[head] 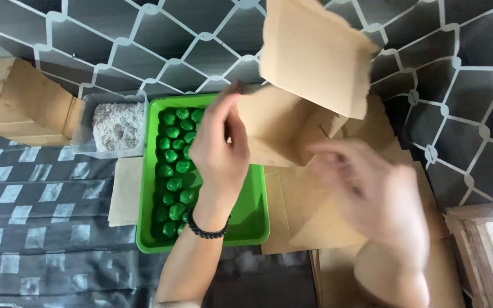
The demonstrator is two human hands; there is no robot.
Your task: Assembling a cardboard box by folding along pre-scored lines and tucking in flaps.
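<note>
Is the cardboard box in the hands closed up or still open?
Open. The cardboard box has a flap raised above its body, while the left hand and blurred right hand hold it over the green tray.

1. The tray is bright green, and the small round balls lined up along its left half are a deeper, glossy green.
2. The folded box at the far side is plain tan cardboard, as are the flat sheets to the right.
3. The clear tub left of the tray holds pale grey, speckled crumbs.
4. The far floor covering is dark grey with a pale lattice of lines.
5. The near-left mat is dark with light grey checks.
6. The bead bracelet is black.
</note>
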